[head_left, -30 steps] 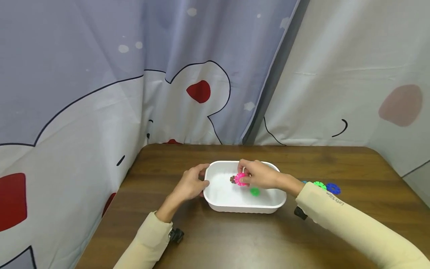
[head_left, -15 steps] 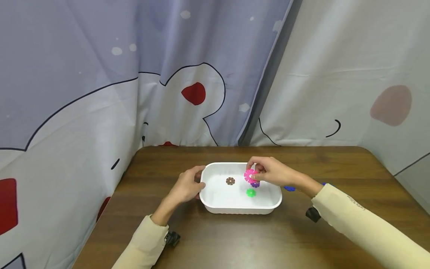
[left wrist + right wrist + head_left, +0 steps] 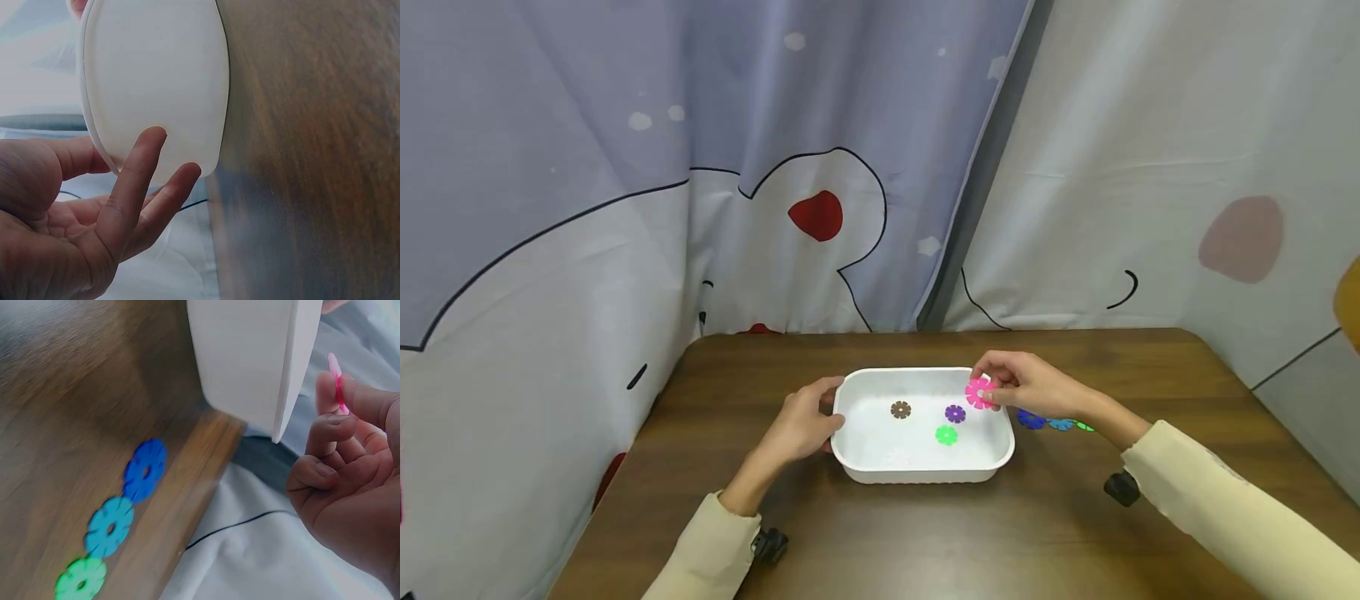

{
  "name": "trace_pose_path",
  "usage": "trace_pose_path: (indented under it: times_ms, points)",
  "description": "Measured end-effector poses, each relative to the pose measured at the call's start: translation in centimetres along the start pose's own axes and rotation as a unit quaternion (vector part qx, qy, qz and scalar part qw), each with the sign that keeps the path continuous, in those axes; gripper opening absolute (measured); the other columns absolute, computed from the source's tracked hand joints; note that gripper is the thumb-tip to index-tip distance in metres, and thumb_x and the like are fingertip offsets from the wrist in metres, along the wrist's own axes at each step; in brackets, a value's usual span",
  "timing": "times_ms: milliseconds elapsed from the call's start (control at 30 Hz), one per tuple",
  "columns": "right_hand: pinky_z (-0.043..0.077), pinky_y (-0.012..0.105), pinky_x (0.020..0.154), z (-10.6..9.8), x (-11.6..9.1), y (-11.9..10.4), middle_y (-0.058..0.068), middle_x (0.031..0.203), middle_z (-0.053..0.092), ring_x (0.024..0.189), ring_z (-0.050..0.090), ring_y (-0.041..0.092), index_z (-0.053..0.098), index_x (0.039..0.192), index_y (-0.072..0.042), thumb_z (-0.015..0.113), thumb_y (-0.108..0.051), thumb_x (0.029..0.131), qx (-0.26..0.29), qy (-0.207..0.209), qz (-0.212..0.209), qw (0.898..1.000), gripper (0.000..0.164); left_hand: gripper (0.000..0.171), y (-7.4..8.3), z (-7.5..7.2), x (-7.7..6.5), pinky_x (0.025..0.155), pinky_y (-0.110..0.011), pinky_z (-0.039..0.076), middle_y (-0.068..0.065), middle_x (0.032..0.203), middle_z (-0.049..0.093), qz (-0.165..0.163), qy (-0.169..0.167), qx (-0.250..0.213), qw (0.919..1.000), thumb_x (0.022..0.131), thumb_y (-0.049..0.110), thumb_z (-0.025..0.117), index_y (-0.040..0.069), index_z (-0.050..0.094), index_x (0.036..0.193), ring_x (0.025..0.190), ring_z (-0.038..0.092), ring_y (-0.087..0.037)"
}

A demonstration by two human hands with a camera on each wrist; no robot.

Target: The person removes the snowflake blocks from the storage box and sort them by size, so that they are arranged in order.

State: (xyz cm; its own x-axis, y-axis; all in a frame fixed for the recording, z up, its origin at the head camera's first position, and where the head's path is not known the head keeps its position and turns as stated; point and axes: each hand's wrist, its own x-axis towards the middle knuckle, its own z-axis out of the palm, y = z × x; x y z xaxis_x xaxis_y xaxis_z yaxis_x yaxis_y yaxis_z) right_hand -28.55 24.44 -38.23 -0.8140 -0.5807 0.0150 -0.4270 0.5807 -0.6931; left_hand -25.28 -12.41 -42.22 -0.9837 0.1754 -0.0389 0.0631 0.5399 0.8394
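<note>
My right hand (image 3: 1026, 385) pinches a pink notched plastic snowflake disc (image 3: 978, 392) between thumb and forefinger, over the right end of a white plastic tub (image 3: 917, 477). The right wrist view shows this disc edge-on (image 3: 338, 384), above the tub's rim. Inside the tub lie a brown disc (image 3: 900, 409), a purple disc (image 3: 955, 414) and a green disc (image 3: 946, 435), spaced apart. My left hand (image 3: 801, 423) grips the tub's left end; its thumb lies at the rim and its fingers rest against the outer wall (image 3: 162, 75).
On the wooden table (image 3: 925, 542), right of the tub, a dark blue disc (image 3: 145, 470), a light blue disc (image 3: 109, 526) and a bright green disc (image 3: 81, 582) lie in a row. A patterned curtain (image 3: 760, 250) hangs behind the table's far edge.
My right hand has moved right across the tub with the pink disc, uncovering the purple one. My left hand keeps its grip on the tub. The head view has shifted slightly.
</note>
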Motion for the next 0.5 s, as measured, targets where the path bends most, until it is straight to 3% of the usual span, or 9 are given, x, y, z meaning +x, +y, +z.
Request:
trace_pose_path:
  times_ms: [233, 500]
  points:
    - [0.055, 0.024, 0.067, -1.3, -2.1, 1.7, 0.007, 0.085, 0.072, 0.073, 0.065, 0.017, 0.07, 0.121, -0.009, 0.075, -0.006, 0.097, 0.027, 0.022, 0.015, 0.999, 0.025, 0.061, 0.2, -0.2, -0.1, 0.053, -0.035, 0.065, -0.031, 0.126, 0.069, -0.006, -0.003, -0.001, 1.0, 0.093, -0.006, 0.068, -0.002, 0.052, 0.151, 0.081, 0.076, -0.031]
    - [0.052, 0.023, 0.062, -2.7, -5.1, 4.4, 0.002, 0.084, 0.069, 0.072, 0.061, 0.011, 0.07, 0.121, -0.011, 0.076, -0.009, 0.097, 0.017, 0.049, 0.033, 0.998, 0.025, 0.062, 0.1, 0.0, 0.0, 0.052, -0.034, 0.064, -0.03, 0.127, 0.069, -0.01, 0.002, -0.003, 0.9999, 0.092, -0.006, 0.068, -0.002, 0.052, 0.152, 0.079, 0.076, -0.03]
